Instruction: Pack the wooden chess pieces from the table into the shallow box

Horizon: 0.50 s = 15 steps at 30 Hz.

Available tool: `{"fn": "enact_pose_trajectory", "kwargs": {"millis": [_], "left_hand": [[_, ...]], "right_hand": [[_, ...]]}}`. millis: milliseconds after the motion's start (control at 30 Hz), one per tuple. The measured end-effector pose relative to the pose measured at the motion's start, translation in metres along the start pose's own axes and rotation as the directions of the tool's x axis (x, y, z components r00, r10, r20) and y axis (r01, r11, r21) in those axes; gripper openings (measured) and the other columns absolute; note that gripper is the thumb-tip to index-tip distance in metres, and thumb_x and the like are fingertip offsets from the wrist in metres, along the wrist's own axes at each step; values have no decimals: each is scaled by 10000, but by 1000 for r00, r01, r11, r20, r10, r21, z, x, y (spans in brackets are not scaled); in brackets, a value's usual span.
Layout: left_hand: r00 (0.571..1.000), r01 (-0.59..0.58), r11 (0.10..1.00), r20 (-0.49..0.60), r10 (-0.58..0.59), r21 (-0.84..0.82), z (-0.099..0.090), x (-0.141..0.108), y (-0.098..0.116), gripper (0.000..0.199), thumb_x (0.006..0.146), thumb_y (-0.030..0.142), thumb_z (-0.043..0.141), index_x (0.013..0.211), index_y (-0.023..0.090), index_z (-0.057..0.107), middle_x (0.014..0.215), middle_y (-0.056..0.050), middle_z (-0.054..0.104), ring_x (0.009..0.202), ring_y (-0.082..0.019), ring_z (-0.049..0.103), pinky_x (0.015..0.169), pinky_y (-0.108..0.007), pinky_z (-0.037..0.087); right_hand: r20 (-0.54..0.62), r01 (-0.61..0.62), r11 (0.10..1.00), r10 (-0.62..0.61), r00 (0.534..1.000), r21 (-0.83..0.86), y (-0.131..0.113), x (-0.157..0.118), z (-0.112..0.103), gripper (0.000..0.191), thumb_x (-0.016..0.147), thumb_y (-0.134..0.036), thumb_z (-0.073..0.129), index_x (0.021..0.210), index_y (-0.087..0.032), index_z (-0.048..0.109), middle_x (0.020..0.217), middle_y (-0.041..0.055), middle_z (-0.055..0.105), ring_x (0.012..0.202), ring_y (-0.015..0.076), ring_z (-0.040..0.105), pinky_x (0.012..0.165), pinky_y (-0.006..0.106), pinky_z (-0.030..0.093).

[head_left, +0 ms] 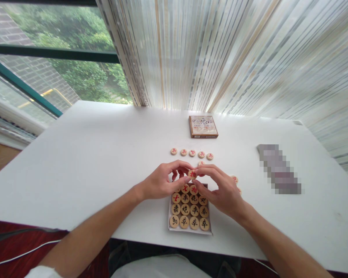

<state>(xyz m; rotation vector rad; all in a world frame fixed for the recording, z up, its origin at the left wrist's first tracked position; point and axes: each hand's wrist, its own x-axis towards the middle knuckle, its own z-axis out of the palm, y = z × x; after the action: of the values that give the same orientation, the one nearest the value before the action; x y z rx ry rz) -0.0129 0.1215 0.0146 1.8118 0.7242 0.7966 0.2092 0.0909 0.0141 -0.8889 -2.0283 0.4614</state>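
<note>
**Two-handed pinch on a red xiangqi elephant piece**

The left hand (159, 181) is closed in a pinch at the left edge of the red elephant piece (192, 175), which is above the far edge of the open tray (191, 233). The right hand (224, 193) pinches its right side. A light grip on the rim suits so small a disc, keeping its character readable; level fingertips should avoid knocking the discs below.

Counted left to right: one tray, with sixteen discs visible in four rows of four, the top row's outer two partly covered; beyond it on the white surface (104, 154), five red soldier pieces (192, 153) in a row; one lone disc (201, 163) between that row and the tray; one Chinese chess box (203, 126) farther beyond; two partly hidden discs (234, 179) right of the tray; and, farther right, one pixelated object (278, 172), unidentifiable.
</note>
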Motion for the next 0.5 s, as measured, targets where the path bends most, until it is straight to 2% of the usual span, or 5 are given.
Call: {"fn": "enact_pose_trajectory", "kwargs": {"millis": [333, 500], "left_hand": [[1000, -14, 1000, -10, 13, -8, 0, 0, 0, 233, 947, 258, 634, 1163, 172, 616, 1034, -57, 670, 834, -131, 620, 730, -262, 501], [1000, -17, 1000, 8, 17, -1, 0, 0, 0, 255, 944, 260, 636, 1182, 172, 608, 1028, -62, 671, 835, -138, 620, 702, -258, 486]], "right_hand": [[-16, -15, 1000, 15, 1000, -10, 0, -1, 0, 289, 917, -159, 693, 1187, -229, 618, 1028, 55, 698, 885, 171, 685, 783, 315, 609], [-19, -13, 1000, 13, 1000, -11, 0, -1, 1, 281, 906, -166, 714, 1161, -236, 621, 1008, 49, 698, 883, 172, 678, 772, 316, 607]]}}
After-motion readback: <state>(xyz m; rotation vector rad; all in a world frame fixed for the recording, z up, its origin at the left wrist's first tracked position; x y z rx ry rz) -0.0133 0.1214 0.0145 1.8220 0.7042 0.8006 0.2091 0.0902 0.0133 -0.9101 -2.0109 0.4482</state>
